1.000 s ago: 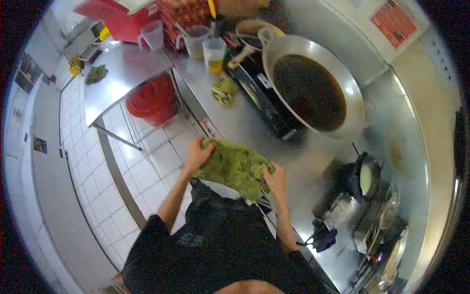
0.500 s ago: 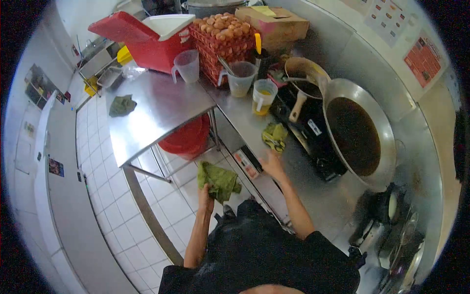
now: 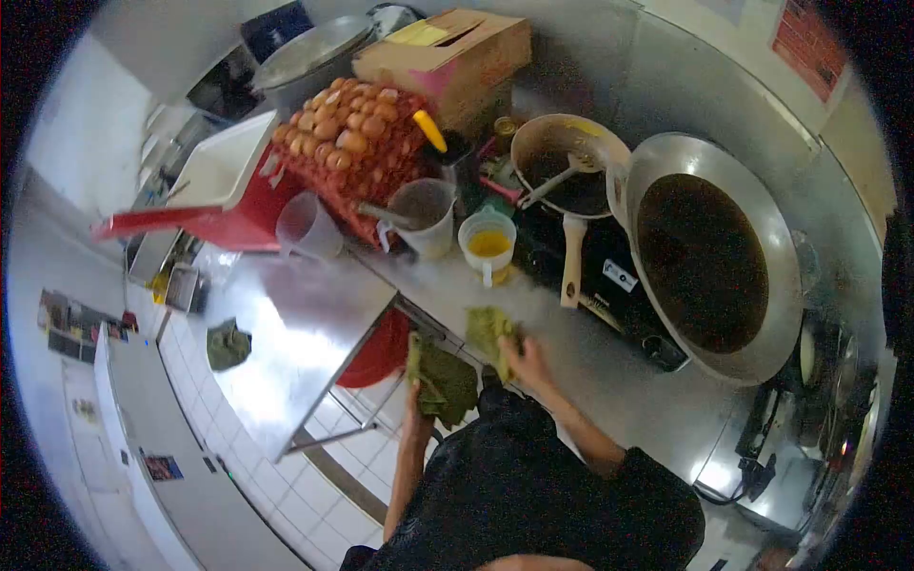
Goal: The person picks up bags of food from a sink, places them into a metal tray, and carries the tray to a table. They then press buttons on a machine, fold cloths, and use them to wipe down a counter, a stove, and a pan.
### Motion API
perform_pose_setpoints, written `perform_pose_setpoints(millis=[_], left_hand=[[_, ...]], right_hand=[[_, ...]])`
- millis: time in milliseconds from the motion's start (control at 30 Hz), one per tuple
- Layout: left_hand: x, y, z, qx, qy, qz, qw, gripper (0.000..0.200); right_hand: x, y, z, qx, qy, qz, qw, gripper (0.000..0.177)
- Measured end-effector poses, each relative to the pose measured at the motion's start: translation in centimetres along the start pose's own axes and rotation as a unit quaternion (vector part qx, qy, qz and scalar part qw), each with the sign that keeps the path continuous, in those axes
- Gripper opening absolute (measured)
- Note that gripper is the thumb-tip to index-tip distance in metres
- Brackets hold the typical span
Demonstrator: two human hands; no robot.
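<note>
My left hand (image 3: 416, 402) grips a dark green cloth (image 3: 447, 383), which hangs in front of my body by the counter's edge. My right hand (image 3: 526, 360) is closed on a lighter yellow-green cloth (image 3: 487, 333) at the front edge of the steel counter (image 3: 609, 390). The two cloths are close together but apart. Beyond the right hand stands a clear jug with yellow liquid (image 3: 489, 244). Another dark green cloth (image 3: 229, 344) lies on the steel table at the left.
A large wok of dark liquid (image 3: 703, 262) and a pan with a spatula (image 3: 571, 181) are at the right. Stacked egg trays (image 3: 347, 143), a cardboard box (image 3: 447, 62), plastic jugs (image 3: 424, 214) and a red cooler (image 3: 238, 224) stand behind.
The view has shifted toward the counter. My right hand has drawn the yellow-green cloth back to the counter's front edge, nearer the left hand. The left hand still holds its cloth.
</note>
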State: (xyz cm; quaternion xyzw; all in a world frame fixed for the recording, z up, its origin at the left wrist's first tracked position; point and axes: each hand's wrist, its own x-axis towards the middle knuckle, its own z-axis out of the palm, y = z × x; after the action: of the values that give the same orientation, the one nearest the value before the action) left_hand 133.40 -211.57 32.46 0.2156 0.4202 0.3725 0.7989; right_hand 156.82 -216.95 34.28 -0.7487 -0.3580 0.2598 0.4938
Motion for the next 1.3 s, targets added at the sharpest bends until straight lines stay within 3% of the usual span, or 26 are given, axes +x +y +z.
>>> perform_pose_setpoints(millis=[67, 100, 133, 167, 233, 300, 367, 433, 500, 533, 567, 600, 633, 667, 700, 733, 833, 867, 900, 933, 1000, 1033, 1100, 1133, 1200, 1300], left_hand=[[2.0, -0.4, 3.2, 0.054, -0.024, -0.03, 0.998, 0.048], [2.9, -0.8, 3.5, 0.098, -0.039, -0.023, 0.994, 0.049], [4.5, 0.8, 3.4, 0.245, -0.01, -0.119, 0.962, 0.049], [4.9, 1.2, 3.5, 0.245, -0.012, -0.129, 0.961, 0.049], [5.2, 3.2, 5.8, 0.306, -0.056, -0.042, 0.95, 0.049], [6.2, 6.0, 7.7, 0.315, -0.071, -0.053, 0.945, 0.055], [7.1, 9.4, 8.9, 0.417, -0.17, 0.145, 0.881, 0.052], [7.3, 16.8, 12.5, 0.52, -0.228, 0.133, 0.812, 0.064], [7.3, 23.6, 17.0, 0.491, -0.246, 0.176, 0.817, 0.074], [8.5, 27.4, 18.6, 0.59, -0.253, 0.291, 0.71, 0.083], [8.7, 30.8, 21.8, 0.611, -0.252, 0.369, 0.654, 0.089], [9.5, 33.8, 23.4, 0.642, -0.188, 0.445, 0.595, 0.089], [9.5, 36.4, 27.8, 0.588, -0.211, 0.499, 0.6, 0.085], [9.0, 38.4, 31.3, 0.588, -0.192, 0.505, 0.602, 0.077], [12.0, 40.2, 33.6, 0.559, -0.196, 0.625, 0.509, 0.069], [14.3, 42.5, 36.4, 0.591, -0.18, 0.65, 0.442, 0.064], [22.4, 45.7, 42.6, 0.676, -0.121, 0.639, 0.347, 0.065], [27.0, 45.9, 43.6, 0.684, -0.079, 0.658, 0.306, 0.059], [31.2, 45.6, 44.4, 0.707, -0.083, 0.647, 0.273, 0.06], [35.6, 45.3, 44.6, 0.732, -0.085, 0.634, 0.237, 0.06], [45.7, 45.8, 42.7, 0.696, -0.35, 0.588, 0.219, 0.059], [46.5, 44.8, 43.1, 0.692, -0.353, 0.593, 0.214, 0.059], [45.9, 42.7, 43.1, 0.773, -0.3, 0.518, 0.208, 0.055], [43.1, 42.2, 42.8, 0.774, -0.297, 0.518, 0.211, 0.055], [32.8, 41.7, 42.1, 0.685, -0.353, 0.526, 0.358, 0.048], [22.6, 41.9, 39.3, 0.625, -0.434, 0.521, 0.386, 0.044]], right_hand=[[-1.2, -0.3, 2.9, -0.002, -0.201, 0.161, 0.966, 0.039], [-2.1, -0.6, 5.2, 0.046, -0.112, -0.061, 0.991, 0.042], [-1.8, -0.9, 5.9, 0.0, -0.148, -0.044, 0.988, 0.042], [-1.3, -1.0, 5.9, -0.048, -0.185, -0.027, 0.981, 0.042], [0.5, -2.6, 3.9, 0.03, -0.156, 0.022, 0.987, 0.039], [1.8, -4.4, 1.4, 0.109, -0.124, 0.06, 0.984, 0.036], [2.3, -3.8, -1.7, 0.219, -0.061, 0.202, 0.953, 0.032], [2.8, 3.8, -1.7, -0.121, 0.074, 0.174, 0.975, 0.031], [3.9, 8.4, -1.5, -0.253, 0.121, 0.19, 0.941, 0.029], [4.3, 11.9, -0.3, -0.254, 0.122, 0.193, 0.94, 0.029], [4.6, 15.6, 1.0, -0.296, 0.158, 0.151, 0.93, 0.03], [4.7, 17.2, 1.9, -0.336, 0.195, 0.109, 0.915, 0.033], [4.6, 15.7, 2.3, -0.338, 0.205, 0.114, 0.912, 0.033], [5.1, 12.6, 2.5, -0.417, 0.239, 0.044, 0.876, 0.037], [5.6, 10.8, 2.2, -0.496, 0.27, -0.023, 0.825, 0.042], [5.7, 11.2, 1.9, -0.503, 0.285, -0.011, 0.816, 0.042], [3.8, 12.4, 1.1, -0.511, 0.299, -0.015, 0.806, 0.043], [3.2, 11.4, 0.3, -0.16, 0.378, 0.081, 0.908, 0.045], [2.6, 9.9, -0.5, 0.218, 0.402, 0.155, 0.876, 0.046], [2.3, 6.6, -1.7, 0.216, 0.413, 0.161, 0.87, 0.046], [3.9, -1.6, -5.4, 0.563, 0.233, 0.124, 0.783, 0.055], [5.2, -3.7, -6.1, 0.565, 0.238, 0.117, 0.781, 0.055], [7.3, -6.2, -6.3, 0.48, 0.14, 0.152, 0.853, 0.053], [8.2, -5.5, -6.7, 0.477, 0.136, 0.151, 0.855, 0.053], [10.3, -3.6, -7.5, 0.42, 0.086, 0.179, 0.886, 0.038], [11.6, -5.6, -5.9, 0.42, 0.044, 0.173, 0.89, 0.024]])
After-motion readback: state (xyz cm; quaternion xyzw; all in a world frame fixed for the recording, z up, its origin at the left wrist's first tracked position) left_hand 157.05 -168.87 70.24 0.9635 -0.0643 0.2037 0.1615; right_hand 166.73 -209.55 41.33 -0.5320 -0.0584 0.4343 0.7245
